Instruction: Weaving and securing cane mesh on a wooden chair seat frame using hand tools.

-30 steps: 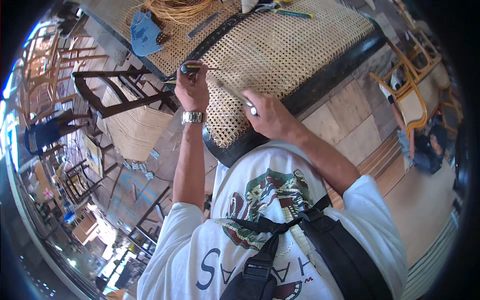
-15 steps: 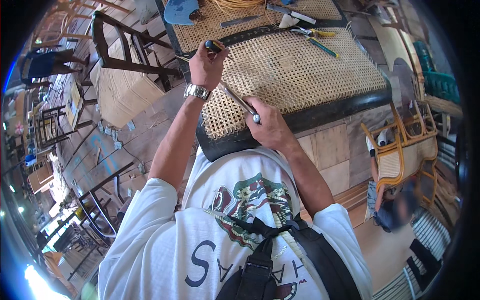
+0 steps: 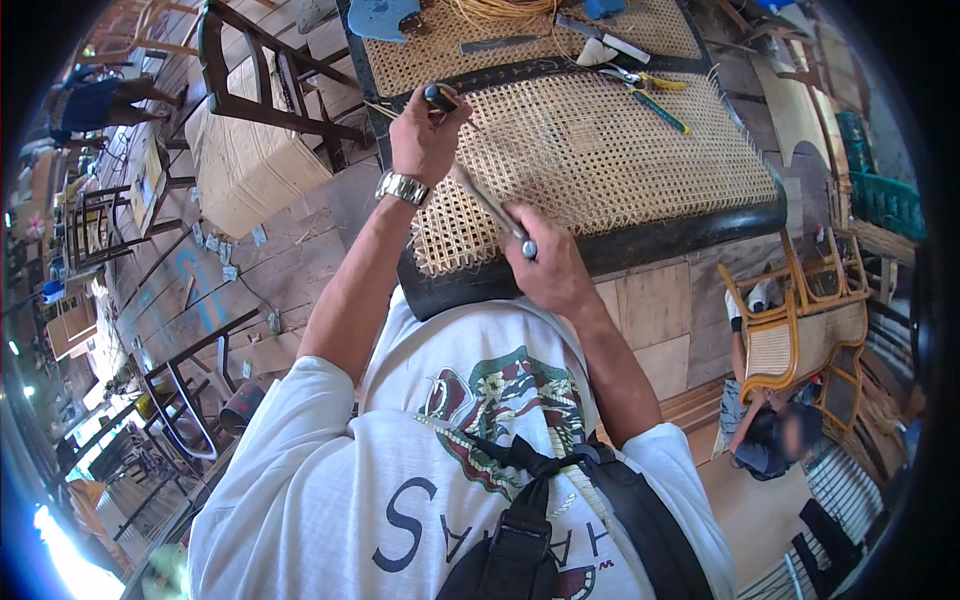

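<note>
Cane webbing: pale and open-woven, it (image 3: 600, 150) spreads before me over a black frame (image 3: 700, 224), whose near edge lies against the wearer's shirt (image 3: 440, 400); loose strand ends bristle at its right edge.
Left hand: I see this hand (image 3: 425, 140) above the left part of the webbing, fingers curled closed around a dark-handled tool (image 3: 437, 97) with a touch of yellow; a thin shaft points right from the fist. I cannot tell whether its tip touches the cane.
Right hand: lower and nearer, this hand (image 3: 550, 260) is closed around a metal tool (image 3: 490, 205), its rounded end showing at the near side of the fist. The other end slants far and left, close to the left wrist; blur keeps me from making out its shape.
Watch: a silver one (image 3: 403, 187) circles the left wrist.
Far side: beyond a black crossbar I have a flat metal strip (image 3: 498, 44), a blue piece (image 3: 385, 18) and a coil of strands (image 3: 505, 10); pliers (image 3: 660, 109) with green and yellow handles lie on the near webbing, toward the far right.
Floor, right: a co-worker (image 3: 775, 440) sits beside an orange-framed chair (image 3: 790, 350).
Floor, left: a dark chair frame (image 3: 285, 121) leans over cardboard (image 3: 235, 165).
</note>
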`<state>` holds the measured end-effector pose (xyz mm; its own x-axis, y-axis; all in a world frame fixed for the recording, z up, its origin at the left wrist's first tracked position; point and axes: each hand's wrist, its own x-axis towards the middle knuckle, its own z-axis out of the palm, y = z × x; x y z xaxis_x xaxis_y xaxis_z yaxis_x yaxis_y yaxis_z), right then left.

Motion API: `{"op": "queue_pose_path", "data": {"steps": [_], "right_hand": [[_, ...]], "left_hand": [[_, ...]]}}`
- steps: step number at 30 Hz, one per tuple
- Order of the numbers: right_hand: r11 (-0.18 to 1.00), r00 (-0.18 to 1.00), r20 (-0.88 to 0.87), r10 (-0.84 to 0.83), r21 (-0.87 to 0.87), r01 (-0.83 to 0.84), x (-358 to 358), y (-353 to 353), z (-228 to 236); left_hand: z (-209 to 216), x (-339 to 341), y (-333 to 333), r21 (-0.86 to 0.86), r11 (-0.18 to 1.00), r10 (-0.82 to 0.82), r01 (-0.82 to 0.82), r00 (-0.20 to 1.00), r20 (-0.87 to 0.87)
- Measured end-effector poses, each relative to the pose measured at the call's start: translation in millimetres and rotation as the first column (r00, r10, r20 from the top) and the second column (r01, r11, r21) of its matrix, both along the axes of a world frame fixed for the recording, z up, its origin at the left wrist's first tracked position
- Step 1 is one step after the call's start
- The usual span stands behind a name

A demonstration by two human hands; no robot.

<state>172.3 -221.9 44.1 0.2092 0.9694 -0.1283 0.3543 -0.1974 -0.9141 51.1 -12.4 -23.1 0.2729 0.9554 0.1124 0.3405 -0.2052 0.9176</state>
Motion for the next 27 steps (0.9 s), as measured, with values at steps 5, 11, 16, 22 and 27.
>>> {"op": "queue_pose_path", "data": {"steps": [5, 11, 16, 22, 27], "right_hand": [[0.988, 0.994, -0.040, 0.107, -0.112, -0.110, 0, -3, 2], [0.995, 0.997, -0.032, -0.076, -0.065, 0.074, 14, -21, 5], [0.957, 0.955, -0.083, -0.285, -0.073, 0.280, 15, -48, -3], [0.908, 0.907, -0.025, -0.419, -0.024, 0.419, 21, -31, -5], [0.948, 0.946, -0.088, -0.313, 0.033, 0.317, 20, -26, -4]], "left_hand": [[7, 4, -8, -0.014, 1.000, -0.012, 0.013, 0.999, 0.049], [16, -6, -6, -0.036, 0.999, 0.012, -0.009, 0.995, 0.102], [17, 0, -11, -0.100, 0.994, -0.036, 0.043, 0.997, 0.071], [24, 10, -19, -0.113, 0.978, -0.185, 0.175, 0.979, -0.087], [26, 7, -16, -0.027, 0.992, -0.123, 0.121, 0.984, -0.126]]}}
